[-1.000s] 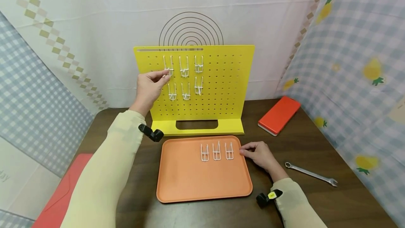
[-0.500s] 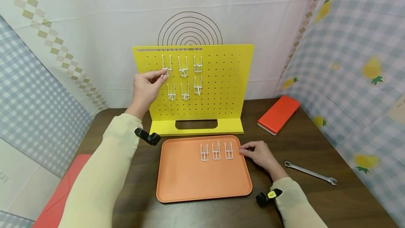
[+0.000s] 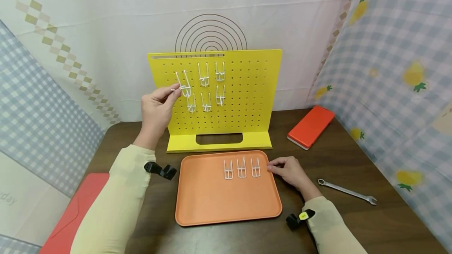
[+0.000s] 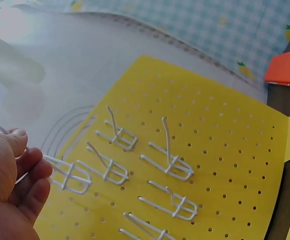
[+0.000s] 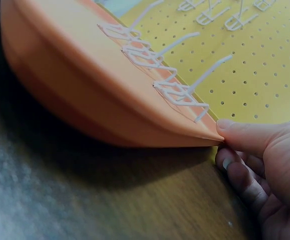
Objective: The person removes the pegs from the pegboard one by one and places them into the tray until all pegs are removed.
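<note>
My left hand (image 3: 158,107) pinches a white wire pegboard hook (image 3: 184,84) by its prong, in front of the upper left of the yellow pegboard (image 3: 247,105). In the left wrist view the looped back of this hook (image 4: 70,176) points towards the board. Several other white hooks (image 3: 203,74) hang on the board in two rows. My right hand (image 3: 289,171) grips the right rim of the orange tray (image 3: 226,207) between thumb and fingers, as the right wrist view shows. Three more hooks (image 3: 241,167) lie in a row at the tray's back right, prongs up.
A red box-like object (image 3: 310,127) lies to the right of the pegboard. Nearer the right side is a combination wrench (image 3: 347,192) on the dark wooden table (image 3: 370,230). Something flat and red (image 3: 75,211) sits at the left edge. Patterned cloth hangs around the back and sides.
The top-left hook has come off the pegboard in my left hand, which has drawn back left and slightly down with it. My right hand stays at the tray rim.
</note>
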Motion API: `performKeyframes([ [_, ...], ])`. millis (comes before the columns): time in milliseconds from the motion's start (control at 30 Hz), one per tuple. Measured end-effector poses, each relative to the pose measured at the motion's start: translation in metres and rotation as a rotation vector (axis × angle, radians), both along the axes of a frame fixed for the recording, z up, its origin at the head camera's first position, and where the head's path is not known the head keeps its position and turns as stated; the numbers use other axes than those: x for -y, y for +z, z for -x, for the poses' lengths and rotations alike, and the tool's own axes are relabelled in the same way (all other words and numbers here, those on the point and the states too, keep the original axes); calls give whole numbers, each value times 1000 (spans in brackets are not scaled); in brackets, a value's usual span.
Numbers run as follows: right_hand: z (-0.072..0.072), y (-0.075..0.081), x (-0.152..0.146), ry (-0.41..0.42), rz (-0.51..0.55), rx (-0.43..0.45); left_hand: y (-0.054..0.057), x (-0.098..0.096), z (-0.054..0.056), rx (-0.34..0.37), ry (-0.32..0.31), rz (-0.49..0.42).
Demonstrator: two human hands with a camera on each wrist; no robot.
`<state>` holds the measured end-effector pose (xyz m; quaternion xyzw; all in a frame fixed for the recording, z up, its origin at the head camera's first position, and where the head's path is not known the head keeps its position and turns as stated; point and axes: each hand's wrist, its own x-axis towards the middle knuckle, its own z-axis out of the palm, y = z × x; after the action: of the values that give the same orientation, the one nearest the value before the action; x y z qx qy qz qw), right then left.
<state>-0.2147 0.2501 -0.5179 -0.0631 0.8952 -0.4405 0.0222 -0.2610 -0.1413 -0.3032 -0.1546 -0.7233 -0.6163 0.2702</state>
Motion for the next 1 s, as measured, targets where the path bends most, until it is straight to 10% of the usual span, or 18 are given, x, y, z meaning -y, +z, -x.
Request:
performKeyframes([
  [233, 1, -2, 0, -3, -6, -5, -1, 0, -34, -30, 55, 70],
  [533, 0, 1, 0, 1, -2, -2, -46, 7, -47, 3, -47, -58],
  [1000, -1, 2, 1, 1, -2, -6, -109, -15, -68, 189, -172, -16],
])
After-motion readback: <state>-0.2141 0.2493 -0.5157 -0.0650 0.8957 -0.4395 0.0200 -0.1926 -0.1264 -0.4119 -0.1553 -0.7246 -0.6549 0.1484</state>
